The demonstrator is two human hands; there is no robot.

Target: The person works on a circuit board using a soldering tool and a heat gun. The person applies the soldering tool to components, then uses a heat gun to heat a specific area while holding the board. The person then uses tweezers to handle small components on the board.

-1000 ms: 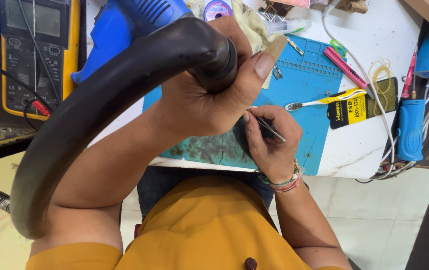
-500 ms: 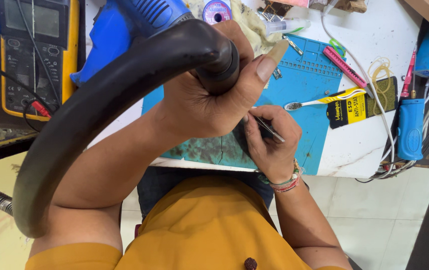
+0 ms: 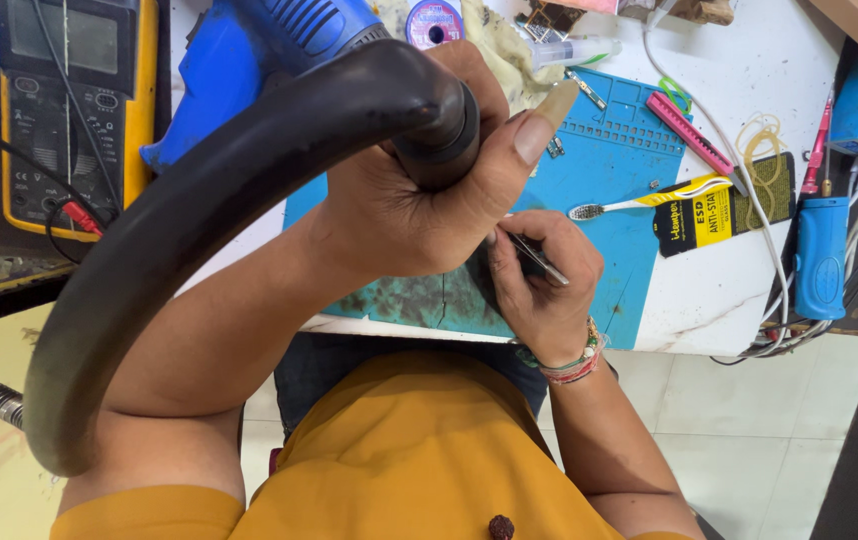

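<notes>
My left hand (image 3: 419,200) is wrapped around the black handle of a hot-air tool whose thick black hose (image 3: 199,210) curves down to the left. Its nozzle end is hidden under my hand. Just below and to the right, my right hand (image 3: 544,290) pinches thin metal tweezers (image 3: 537,260) over the blue work mat (image 3: 619,180). Whatever lies under the tweezers is covered by my hands.
A yellow multimeter (image 3: 59,110) with red probe lies at the left, a blue heat tool body (image 3: 279,50) behind my hand. A toothbrush (image 3: 639,200), pink tool (image 3: 689,130), blue cylindrical tool (image 3: 821,255), cables and a solder spool (image 3: 434,20) sit on the white bench.
Both hands hold nearly the same pose; the hot-air handle shifted very slightly.
</notes>
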